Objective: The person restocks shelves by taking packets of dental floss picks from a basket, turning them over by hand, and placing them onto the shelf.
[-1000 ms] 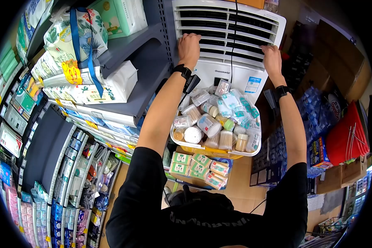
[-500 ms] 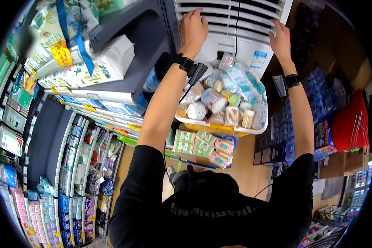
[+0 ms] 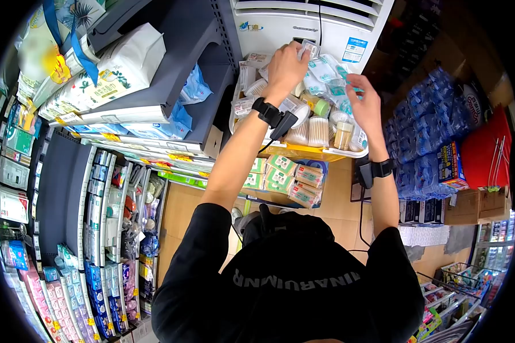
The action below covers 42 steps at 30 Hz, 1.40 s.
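My left hand (image 3: 288, 70) is over the white bin (image 3: 360, 153), its fingers curled on the edge of a small clear-wrapped pack (image 3: 311, 49) at the bin's back. Over the right side, my right hand (image 3: 365, 104) has its fingers apart and holds nothing, beside the teal-and-white packets (image 3: 328, 71). Cotton swabs in round tubs (image 3: 319, 131), a green-lidded container (image 3: 320, 107) and several other packs fill the bin. Part of the contents is hidden behind my left hand and wrist.
A white slatted appliance (image 3: 326, 28) stands behind the bin. Below the bin, a box holds green-and-white packs (image 3: 280, 173). Grey shelving (image 3: 171, 74) with tissue packs (image 3: 111, 74) is at left. Wrapped blue bottles (image 3: 426, 126) and a red item (image 3: 486, 154) are at right.
Both hands have come down from the appliance's slats to the bin. My left hand is now at the small clear pack, my right by the teal packets. The view has shifted.
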Motion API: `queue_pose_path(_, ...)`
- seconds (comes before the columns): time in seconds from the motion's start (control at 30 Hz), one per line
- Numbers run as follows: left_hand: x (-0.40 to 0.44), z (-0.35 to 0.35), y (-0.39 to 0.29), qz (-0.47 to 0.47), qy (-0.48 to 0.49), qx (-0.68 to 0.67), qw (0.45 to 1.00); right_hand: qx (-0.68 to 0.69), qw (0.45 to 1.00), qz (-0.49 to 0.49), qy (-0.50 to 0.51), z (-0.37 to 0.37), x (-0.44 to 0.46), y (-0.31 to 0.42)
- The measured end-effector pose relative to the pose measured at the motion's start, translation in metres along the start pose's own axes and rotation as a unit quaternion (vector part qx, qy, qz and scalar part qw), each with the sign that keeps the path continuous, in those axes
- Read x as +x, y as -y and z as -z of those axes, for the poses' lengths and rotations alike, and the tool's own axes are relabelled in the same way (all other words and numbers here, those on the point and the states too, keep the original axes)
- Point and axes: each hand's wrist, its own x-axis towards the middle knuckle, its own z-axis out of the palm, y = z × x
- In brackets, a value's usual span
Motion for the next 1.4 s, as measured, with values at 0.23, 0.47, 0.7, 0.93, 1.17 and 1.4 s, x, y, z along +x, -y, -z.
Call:
queue_pose_path(0.23, -0.007, -0.025, 0.011, -0.019, 0.02, 0.03, 0.999, -0.05, 0.999, 0.003, 0.005, -0.02, -0.005, -0.013)
queue_pose_path(0.47, -0.009, -0.03, 0.014, -0.013, 0.01, 0.013, 1.0, -0.11, 0.992, 0.061, -0.013, -0.034, -0.005, -0.021)
queue_pose_path(0.7, -0.009, -0.033, 0.018, 0.007, 0.014, -0.073, 0.997, -0.083, 0.996, 0.03, 0.001, -0.031, -0.006, -0.011)
queue_pose_path(0.93, -0.016, -0.021, 0.012, 0.04, 0.022, -0.152, 0.987, -0.061, 0.998, 0.023, 0.018, -0.032, -0.008, -0.005)
queue_pose_path(1.17, -0.036, 0.001, 0.005, 0.102, 0.088, -0.324, 0.936, -0.032, 0.999, 0.036, 0.014, -0.024, -0.013, 0.014)
queue_pose_path(1.4, -0.087, 0.05, -0.022, 0.159, 0.09, -0.453, 0.873, -0.044, 0.994, 0.093, -0.025, -0.009, -0.037, 0.055)
